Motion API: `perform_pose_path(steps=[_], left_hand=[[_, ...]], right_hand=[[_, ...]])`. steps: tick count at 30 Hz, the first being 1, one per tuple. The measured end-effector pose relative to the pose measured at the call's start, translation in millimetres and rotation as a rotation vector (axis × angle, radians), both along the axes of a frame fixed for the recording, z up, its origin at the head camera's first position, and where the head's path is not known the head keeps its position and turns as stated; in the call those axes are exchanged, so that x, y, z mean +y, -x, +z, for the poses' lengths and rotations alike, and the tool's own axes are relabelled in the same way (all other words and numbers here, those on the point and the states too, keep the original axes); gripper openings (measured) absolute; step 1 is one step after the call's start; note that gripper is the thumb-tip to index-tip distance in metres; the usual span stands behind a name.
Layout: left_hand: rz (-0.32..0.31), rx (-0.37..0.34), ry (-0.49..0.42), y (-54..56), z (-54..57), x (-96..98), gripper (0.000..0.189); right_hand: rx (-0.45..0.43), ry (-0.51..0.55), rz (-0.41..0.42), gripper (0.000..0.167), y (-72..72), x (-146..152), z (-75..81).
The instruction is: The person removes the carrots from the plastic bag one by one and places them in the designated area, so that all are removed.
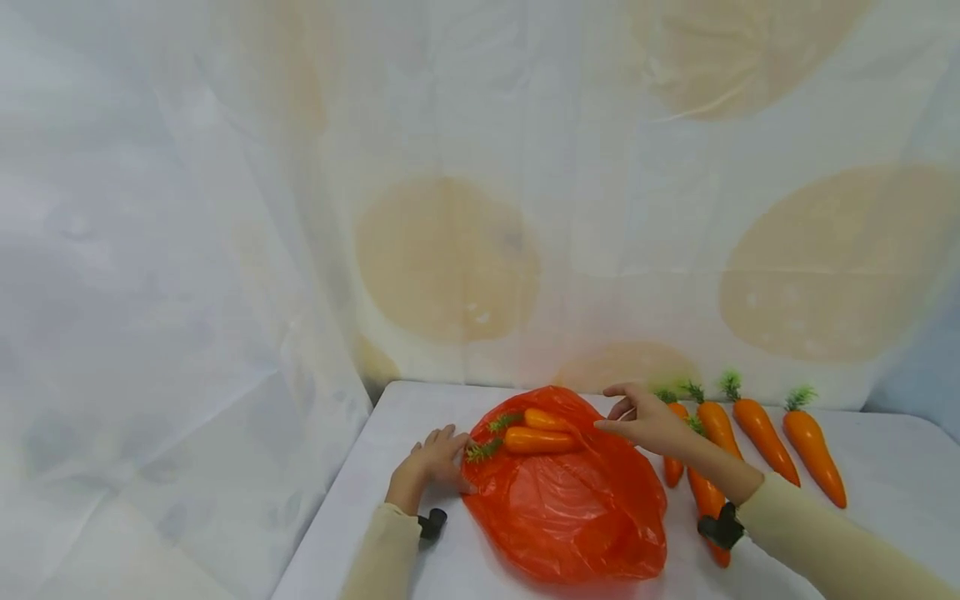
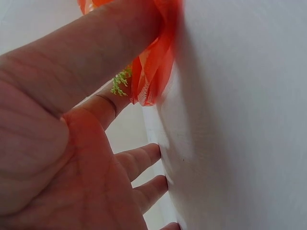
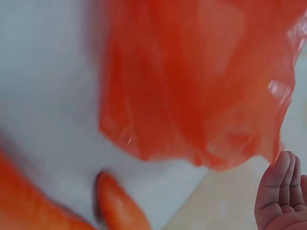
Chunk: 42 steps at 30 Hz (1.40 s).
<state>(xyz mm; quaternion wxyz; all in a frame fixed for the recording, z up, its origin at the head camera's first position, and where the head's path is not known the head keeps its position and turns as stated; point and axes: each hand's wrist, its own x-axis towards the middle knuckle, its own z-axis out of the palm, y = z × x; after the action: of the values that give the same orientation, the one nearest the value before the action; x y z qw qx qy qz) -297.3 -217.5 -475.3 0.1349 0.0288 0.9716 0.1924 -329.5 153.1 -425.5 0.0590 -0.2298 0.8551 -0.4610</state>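
A red plastic bag (image 1: 555, 517) lies spread on the table, its mouth facing up. Two orange toy carrots (image 1: 540, 440) with green tops lie at its upper part, tops pointing left. At the left rim, my left hand (image 1: 441, 457) holds the bag's edge between thumb and index finger. In the left wrist view, its other fingers (image 2: 139, 160) are spread, with their tips at the tabletop. My right hand (image 1: 641, 421) is over the bag's upper right edge, thumb and fingers apart. The right wrist view has its fingertips (image 3: 287, 160) right at the bag's edge.
Several more toy carrots (image 1: 816, 458) lie on the white table (image 1: 885, 467) to the right, some beneath my right forearm. A pale curtain with tan ovals (image 1: 450, 258) hangs behind the table. White sheeting (image 1: 150, 333) stands along the left side.
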Motion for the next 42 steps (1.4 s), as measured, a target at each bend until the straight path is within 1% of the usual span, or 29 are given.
perform_pose_path(steps=[5, 10, 12, 16, 19, 23, 28, 30, 34, 37, 42], left_hand=[[-0.014, 0.01, -0.001, -1.1, -0.9, 1.6, 0.065], [-0.001, 0.001, -0.014, -1.1, 1.7, 2.7, 0.061], [0.004, -0.001, -0.016, -0.9, 2.0, 2.4, 0.061], [0.001, -0.001, -0.01, -1.5, 3.2, 0.9, 0.061], [0.008, 0.0, -0.001, -2.2, 2.6, -0.8, 0.064], [0.003, 0.005, 0.003, -1.6, 1.3, -0.8, 0.065], [-0.012, -0.003, -0.004, -0.9, 1.0, 0.9, 0.062], [-0.014, -0.01, -0.002, -1.8, 1.1, 1.6, 0.062], [-0.017, -0.007, 0.016, -2.6, 3.8, 2.3, 0.063], [-0.01, -0.005, 0.021, -2.4, 6.6, 2.2, 0.063], [-0.008, -0.018, 0.022, -1.7, 8.6, 2.3, 0.063]], right_hand=[[-0.005, -0.022, 0.005, 0.064, 1.7, -16, -4.1], [0.005, -0.017, 0.011, 0.064, 3.1, -31, -0.8], [0.007, -0.007, 0.027, 0.064, 3.3, -36, 1.7], [-0.012, 0.018, 0.078, 0.062, -1.4, -51, 8.0], [-0.008, 0.014, 0.11, 0.06, -2.9, -63, 8.8], [0.0, 0.008, 0.127, 0.061, -0.3, -75, 4.5], [-0.071, -0.01, 0.153, 0.064, 1.0, -82, -4.8], [-0.104, -0.029, 0.152, 0.065, 1.2, -83, -8.8], [-0.117, -0.051, 0.118, 0.063, 3.4, -86, -13.1], [-0.076, -0.081, 0.105, 0.06, 6.6, -88, -13.9], [-0.045, -0.133, 0.077, 0.056, 11.2, -90, -16.2]])
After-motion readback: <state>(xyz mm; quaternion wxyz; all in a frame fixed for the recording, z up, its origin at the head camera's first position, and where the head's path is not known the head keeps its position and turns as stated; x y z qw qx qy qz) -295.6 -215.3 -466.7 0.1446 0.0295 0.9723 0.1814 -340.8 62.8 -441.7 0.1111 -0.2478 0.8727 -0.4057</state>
